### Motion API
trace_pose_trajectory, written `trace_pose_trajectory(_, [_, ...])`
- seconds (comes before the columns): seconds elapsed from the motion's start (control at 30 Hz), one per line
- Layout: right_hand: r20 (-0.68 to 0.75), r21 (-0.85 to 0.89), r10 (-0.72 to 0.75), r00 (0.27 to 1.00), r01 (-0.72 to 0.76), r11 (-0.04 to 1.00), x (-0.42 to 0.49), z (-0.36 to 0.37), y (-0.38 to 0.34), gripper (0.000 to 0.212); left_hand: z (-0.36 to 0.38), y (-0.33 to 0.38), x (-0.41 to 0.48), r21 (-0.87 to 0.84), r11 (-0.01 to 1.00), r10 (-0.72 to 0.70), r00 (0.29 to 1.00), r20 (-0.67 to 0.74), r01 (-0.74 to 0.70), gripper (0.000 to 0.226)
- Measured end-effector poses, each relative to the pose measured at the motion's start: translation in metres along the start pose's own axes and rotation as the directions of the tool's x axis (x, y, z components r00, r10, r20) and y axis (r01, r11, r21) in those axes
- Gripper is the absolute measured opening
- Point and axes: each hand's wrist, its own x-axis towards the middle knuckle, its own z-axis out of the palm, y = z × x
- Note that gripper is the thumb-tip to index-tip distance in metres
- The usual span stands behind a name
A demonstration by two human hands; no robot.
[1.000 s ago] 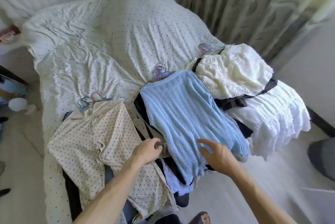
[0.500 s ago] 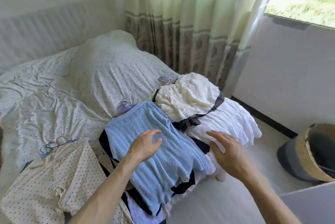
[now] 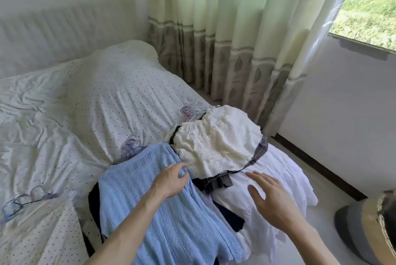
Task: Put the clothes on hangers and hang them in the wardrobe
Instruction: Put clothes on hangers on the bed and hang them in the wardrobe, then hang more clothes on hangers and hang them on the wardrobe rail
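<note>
Head: blue sweater (image 3: 182, 232) lies collar away, hem near.

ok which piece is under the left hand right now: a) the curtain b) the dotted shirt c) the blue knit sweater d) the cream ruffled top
c: the left hand is over the blue knit sweater, fingers near its edge beside the cream top.
</note>
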Motion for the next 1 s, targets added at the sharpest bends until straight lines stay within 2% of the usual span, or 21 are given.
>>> trace_pose_trajectory(0.13, [0.187,-0.059,0.07,0.98,-0.06,0.996,0.086,0.024,0.024,0.049,0.008,-0.007,0.084,0.005,0.995,-0.095,0.989,0.109,0.095,0.048])
trace_pose_trajectory(0.23, [0.344,-0.112,0.117,0.932,-0.083,0.99,0.145,0.048,0.04,0.054,0.013,-0.018,0.151,0.007,0.985,-0.173,0.969,0.174,0.174,0.05])
trace_pose_trajectory(0.37, [0.462,-0.189,0.17,0.871,-0.091,0.978,0.207,0.078,0.057,0.06,0.011,-0.031,0.233,-0.033,0.962,-0.259,0.939,0.227,0.273,0.06])
trace_pose_trajectory(0.5, [0.523,-0.225,0.226,0.822,-0.122,0.967,0.244,0.114,0.076,0.064,0.012,-0.04,0.306,-0.043,0.943,-0.32,0.933,0.164,0.331,0.061])
trace_pose_trajectory(0.6, [0.555,-0.238,0.261,0.79,-0.15,0.96,0.256,0.146,0.094,0.064,0.017,-0.051,0.352,-0.055,0.928,-0.361,0.926,0.108,0.368,0.074])
trace_pose_trajectory(0.7, [0.589,-0.263,0.289,0.755,-0.159,0.952,0.254,0.172,0.107,0.065,0.026,-0.062,0.386,-0.13,0.908,-0.394,0.917,0.067,0.399,0.078])
trace_pose_trajectory(0.83, [0.609,-0.268,0.303,0.733,-0.169,0.948,0.25,0.182,0.112,0.066,0.037,-0.062,0.406,-0.171,0.859,-0.472,0.876,0.095,0.482,0.077])
trace_pose_trajectory(1.0, [0.65,-0.219,0.296,0.7,-0.201,0.955,0.249,0.173,0.115,0.065,0.036,-0.054,0.393,-0.307,0.819,-0.518,0.855,-0.033,0.484,0.062])
